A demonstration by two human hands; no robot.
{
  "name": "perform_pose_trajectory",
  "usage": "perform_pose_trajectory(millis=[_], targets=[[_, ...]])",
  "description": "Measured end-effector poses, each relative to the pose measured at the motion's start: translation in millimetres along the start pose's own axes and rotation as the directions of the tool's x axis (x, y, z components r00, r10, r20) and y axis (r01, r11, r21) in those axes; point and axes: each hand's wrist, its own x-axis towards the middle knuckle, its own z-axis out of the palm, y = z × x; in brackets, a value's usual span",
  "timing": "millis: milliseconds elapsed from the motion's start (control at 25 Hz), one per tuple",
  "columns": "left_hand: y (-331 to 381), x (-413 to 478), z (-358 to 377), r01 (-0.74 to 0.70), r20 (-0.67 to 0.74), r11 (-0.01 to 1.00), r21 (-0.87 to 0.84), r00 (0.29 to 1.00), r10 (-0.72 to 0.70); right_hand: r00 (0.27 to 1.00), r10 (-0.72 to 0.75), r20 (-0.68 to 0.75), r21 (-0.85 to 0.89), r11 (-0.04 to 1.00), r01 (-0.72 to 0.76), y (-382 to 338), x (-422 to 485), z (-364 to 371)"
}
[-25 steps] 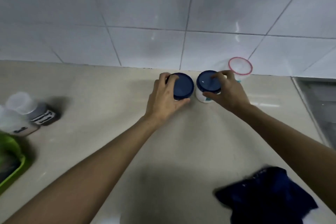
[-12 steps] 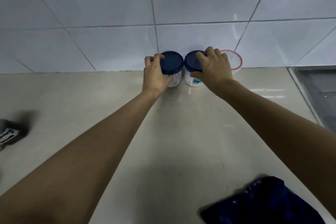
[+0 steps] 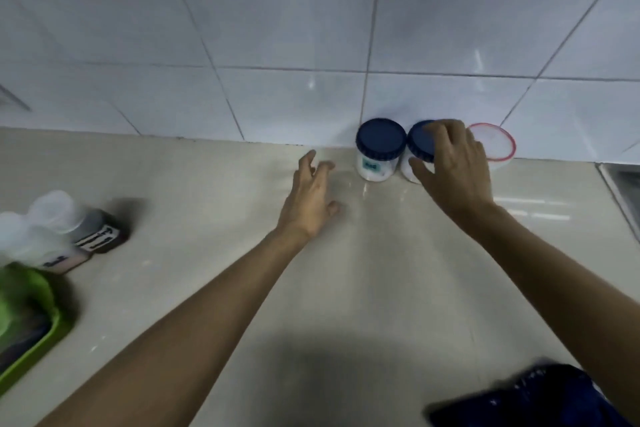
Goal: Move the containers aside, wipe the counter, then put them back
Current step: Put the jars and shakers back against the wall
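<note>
1. Altogether, two blue-lidded jars stand upright at the upper right of centre, against the foot of the tiled wall (image 3: 311,28): the left jar (image 3: 379,152) and the right jar (image 3: 417,149), side by side and touching or nearly so.
2. One red-rimmed container (image 3: 495,142) stands just right of the pair, partly hidden by the right hand. Two white-capped bottles sit at the left edge of the frame: a dark bottle (image 3: 93,230) and a pale bottle (image 3: 41,246). One green tray (image 3: 52,315) lies at the lower left; one dark blue cloth (image 3: 526,395) lies at the lower right on the counter (image 3: 363,288).
3. Two bare hands are in view. The left hand (image 3: 310,199) is spread open, empty, clear of the left jar and to its left. The right hand (image 3: 453,163) is curled over the right jar, fingers on the lid and thumb against its side.
4. Compared with half a second earlier, the left hand has let go of the left jar and drawn back leftward; the right hand remains on its jar. The bottles and tray have re-entered the frame.
5. Each jar's long axis is vertical, lid uppermost; the left jar's label faces the viewer.
</note>
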Motion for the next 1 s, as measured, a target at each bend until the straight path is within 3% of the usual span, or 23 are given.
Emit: perform_pose_trajectory(millis=[40,160,360,600,720,800,1000], targets=[[-18.1,-15.5,-15.8,-0.021,0.007,0.998,0.065,1.000,0.021,0.999,-0.021,-0.038,0.081,0.996,0.024,-18.1,-11.7,2.7],[-68.6,-62.1,-70.9,-0.027,-0.008,0.976,0.214,1.000,0.029,0.980,-0.149,0.129,0.184,0.975,0.124,-87.4,-34.2,20.9],[-144.4,-119.1,-164.6,0.045,-0.182,0.937,0.345,0.983,0.019,0.864,-0.393,0.313,0.303,0.904,0.301,-227.5,-29.0,50.3],[-242.4,-164.9,-263.5,0.255,-0.390,0.912,0.322,0.913,-0.117,0.760,-0.547,0.352,0.439,0.813,0.382,-387.9,-5.5,68.2],[-275.9,-174.1,-284.6,0.310,-0.247,0.914,0.263,0.937,-0.247,0.695,-0.591,0.410,0.470,0.790,0.394,-434.2,8.1,75.0],[-287.8,-175.6,-287.9,0.286,-0.129,0.919,0.273,0.957,-0.259,0.655,-0.597,0.464,0.457,0.795,0.400,-451.1,13.0,80.0],[-281.7,-165.1,-286.3,0.207,-0.087,0.926,0.315,0.978,-0.189,0.692,-0.575,0.437,0.489,0.797,0.354,-455.1,7.4,83.1]])
